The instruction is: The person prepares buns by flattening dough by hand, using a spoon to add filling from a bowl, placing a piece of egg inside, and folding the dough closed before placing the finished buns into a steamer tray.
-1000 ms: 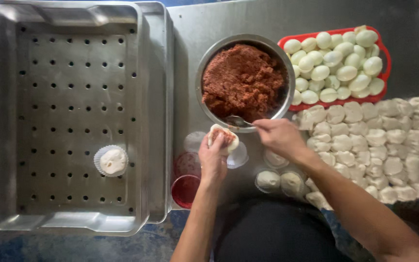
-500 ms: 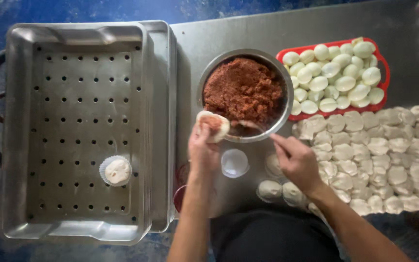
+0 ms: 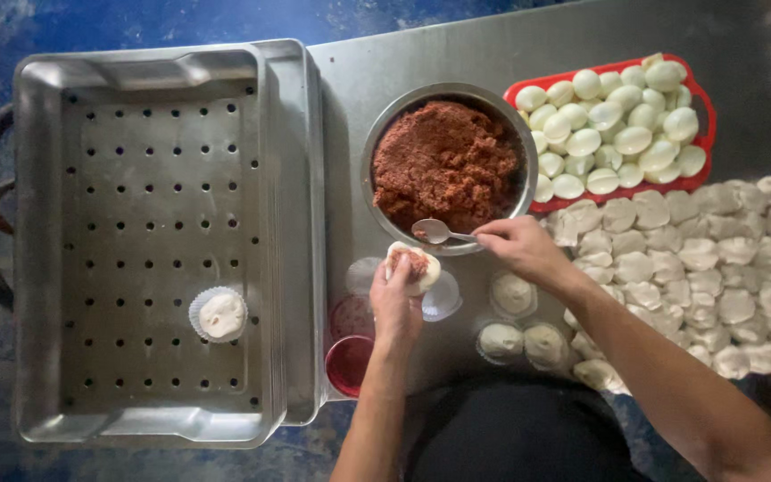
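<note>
My left hand (image 3: 396,308) holds a round piece of white dough (image 3: 412,265) with a dab of red-brown filling on it, just below the steel bowl (image 3: 377,147). The bowl is heaped with red-brown minced filling (image 3: 443,161). My right hand (image 3: 521,247) grips a metal spoon (image 3: 435,232) by its handle, the spoon's bowl resting at the bowl's near rim, right above the dough. Three filled buns in paper cups (image 3: 512,293) sit on the table under my right forearm.
A perforated steel steamer tray (image 3: 136,178) on the left holds one bun in a paper cup (image 3: 219,314). A red tray of peeled eggs (image 3: 617,125) stands behind right. Flat dough pieces (image 3: 698,259) cover the right. A red cup (image 3: 348,361) and empty paper cups (image 3: 443,303) lie near.
My left hand has drawn the dough back from the bowl's rim toward me, with filling now on it. My right hand has moved up to the bowl's near rim with the spoon.
</note>
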